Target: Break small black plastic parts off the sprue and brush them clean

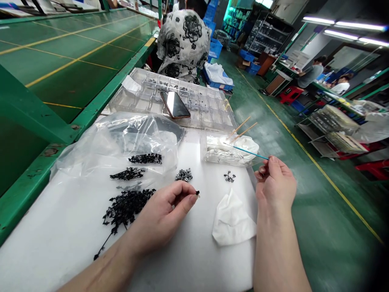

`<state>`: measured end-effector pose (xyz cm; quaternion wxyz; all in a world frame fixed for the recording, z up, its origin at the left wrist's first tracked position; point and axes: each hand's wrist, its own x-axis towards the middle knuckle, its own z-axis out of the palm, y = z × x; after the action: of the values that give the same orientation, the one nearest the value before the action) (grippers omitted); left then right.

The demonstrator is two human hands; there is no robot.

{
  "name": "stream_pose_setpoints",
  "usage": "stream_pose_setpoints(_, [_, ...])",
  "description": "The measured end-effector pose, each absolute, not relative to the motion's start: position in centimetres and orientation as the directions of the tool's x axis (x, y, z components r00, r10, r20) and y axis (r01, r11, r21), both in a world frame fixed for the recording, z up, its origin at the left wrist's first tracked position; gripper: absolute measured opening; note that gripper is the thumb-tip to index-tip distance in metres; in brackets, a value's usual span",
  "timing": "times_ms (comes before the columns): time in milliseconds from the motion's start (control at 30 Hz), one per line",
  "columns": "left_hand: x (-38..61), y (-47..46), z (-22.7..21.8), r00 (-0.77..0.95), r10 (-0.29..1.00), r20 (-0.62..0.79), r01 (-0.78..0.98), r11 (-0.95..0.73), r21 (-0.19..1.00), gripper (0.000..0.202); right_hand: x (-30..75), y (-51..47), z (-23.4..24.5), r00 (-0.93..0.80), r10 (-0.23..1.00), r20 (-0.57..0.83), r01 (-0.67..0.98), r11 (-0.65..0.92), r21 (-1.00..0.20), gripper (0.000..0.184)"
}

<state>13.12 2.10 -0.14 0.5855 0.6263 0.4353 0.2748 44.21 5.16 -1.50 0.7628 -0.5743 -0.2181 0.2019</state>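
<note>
My left hand [173, 209] pinches a small black part [197, 193] between thumb and forefinger, above the white work surface [170, 267]. My right hand [276, 180] grips a thin blue stick [252, 151], whose far tip is over a clear box [219, 158] holding crumpled white material and two wooden sticks [247, 130]. Between the hands lie a pile of small ring-like pieces [184, 175], a little cluster of small dark parts [229, 176] and a folded white cloth [232, 221]. Left of my left hand is a heap of black branched pieces [124, 209].
A clear plastic bag [100, 142] carries two more black bundles. Behind it, a phone [175, 105] rests on a compartment tray [209, 117]. A green metal frame [60, 136] runs along the left. Across from me sits a person in patterned cloth [185, 44].
</note>
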Motion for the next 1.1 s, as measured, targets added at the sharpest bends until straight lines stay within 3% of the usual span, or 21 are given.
stream_pose_setpoints(233, [13.0, 1.8, -0.2, 0.385, 0.909, -0.158, 0.120, 0.120, 0.985, 0.025, 44.2, 4.1, -0.4, 0.764, 0.644, 0.036, -0.260, 0.359, -0.896, 0.027])
stream_pose_setpoints(400, [12.9, 1.9, -0.4, 0.284, 0.944, -0.169, -0.008, 0.179, 0.984, 0.026, 41.7, 3.3, 0.4, 0.644, 0.761, 0.079, -0.339, 0.377, -0.862, 0.024])
stream_pose_setpoints(633, [13.0, 2.1, -0.6, 0.243, 0.959, -0.144, -0.048, 0.160, 0.986, 0.018, 38.7, 2.5, 0.4, 0.542, 0.829, 0.137, -0.303, 0.344, -0.889, 0.023])
stream_pose_setpoints(1100, [12.9, 2.1, -0.5, 0.223, 0.967, -0.128, -0.016, 0.134, 0.991, 0.016, 37.5, 2.1, 0.5, 0.493, 0.842, 0.217, -0.206, 0.356, -0.911, 0.014])
